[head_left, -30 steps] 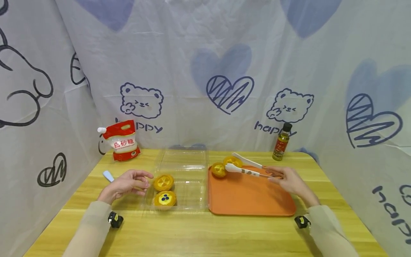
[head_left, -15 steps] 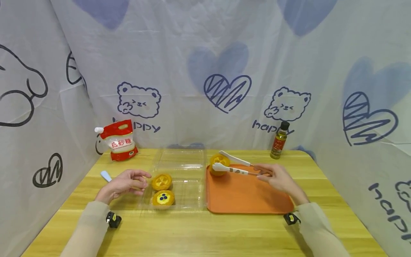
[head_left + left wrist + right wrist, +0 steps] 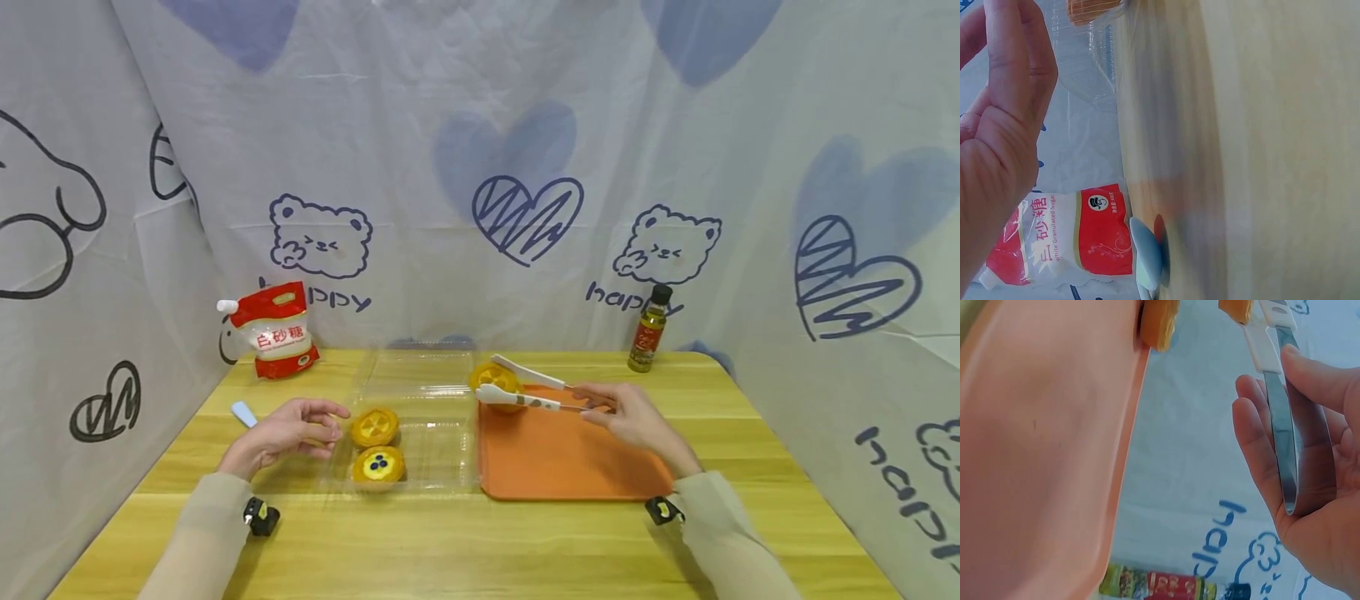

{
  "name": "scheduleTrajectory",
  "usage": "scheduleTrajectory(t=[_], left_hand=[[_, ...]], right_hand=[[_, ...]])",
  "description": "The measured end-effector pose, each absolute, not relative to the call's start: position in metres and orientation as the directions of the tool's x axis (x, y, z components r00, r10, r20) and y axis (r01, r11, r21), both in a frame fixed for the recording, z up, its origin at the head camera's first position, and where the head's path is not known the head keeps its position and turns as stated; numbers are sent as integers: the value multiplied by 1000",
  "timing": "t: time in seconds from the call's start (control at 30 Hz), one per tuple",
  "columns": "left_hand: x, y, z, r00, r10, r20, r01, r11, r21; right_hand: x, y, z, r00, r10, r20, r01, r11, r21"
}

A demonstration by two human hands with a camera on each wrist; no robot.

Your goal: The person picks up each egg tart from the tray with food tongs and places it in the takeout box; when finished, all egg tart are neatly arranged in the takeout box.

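Observation:
My right hand (image 3: 626, 414) holds a pair of metal tongs (image 3: 1307, 444) with white tips. Between the tips is an egg tart (image 3: 491, 377), raised off the orange tray (image 3: 577, 458) at its left end. Another tart (image 3: 1160, 325) sits on the tray, mostly hidden by the tongs in the head view. My left hand (image 3: 292, 433) hangs with loosely bent fingers beside the clear plastic box (image 3: 442, 458), holding nothing. In the box's left half are a tart with yellow pieces (image 3: 375, 427) and one with blueberries (image 3: 378, 467).
The box's clear lid (image 3: 420, 367) lies folded back toward the curtain. A red and white sugar bag (image 3: 281, 333) stands at the back left, and an oil bottle (image 3: 648, 329) at the back right. A pale blue utensil (image 3: 243, 414) lies behind my left hand.
My right hand has carried the tongs and the tart leftward from above the tray to the box's right edge. My left hand has stayed beside the box. The view has shifted slightly.

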State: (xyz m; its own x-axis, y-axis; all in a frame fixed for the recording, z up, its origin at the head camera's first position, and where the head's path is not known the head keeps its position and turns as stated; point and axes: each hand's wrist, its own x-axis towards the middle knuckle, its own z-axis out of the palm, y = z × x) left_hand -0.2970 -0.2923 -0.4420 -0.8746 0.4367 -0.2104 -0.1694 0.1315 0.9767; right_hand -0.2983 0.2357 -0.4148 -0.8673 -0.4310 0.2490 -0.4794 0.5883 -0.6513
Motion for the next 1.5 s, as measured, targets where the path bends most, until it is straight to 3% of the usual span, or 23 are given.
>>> scheduleTrajectory(t=[0.6, 0.9, 1.1, 1.5], left_hand=[[-295, -293, -441, -873, 437, -215, -177, 126, 976], [-294, -293, -442, -875, 435, -213, -176, 125, 976], [-294, -293, -442, -872, 444, -205, -175, 109, 979], [-294, -291, -441, -873, 440, -208, -175, 114, 978]], right_hand=[[-293, 196, -413, -816, -530, 229, -548, 586, -597], [-296, 178, -415, -821, -540, 187, -534, 608, -588], [-300, 165, -411, -798, -561, 219, -578, 610, -543], [-295, 141, -405, -790, -592, 160, -594, 672, -443]])
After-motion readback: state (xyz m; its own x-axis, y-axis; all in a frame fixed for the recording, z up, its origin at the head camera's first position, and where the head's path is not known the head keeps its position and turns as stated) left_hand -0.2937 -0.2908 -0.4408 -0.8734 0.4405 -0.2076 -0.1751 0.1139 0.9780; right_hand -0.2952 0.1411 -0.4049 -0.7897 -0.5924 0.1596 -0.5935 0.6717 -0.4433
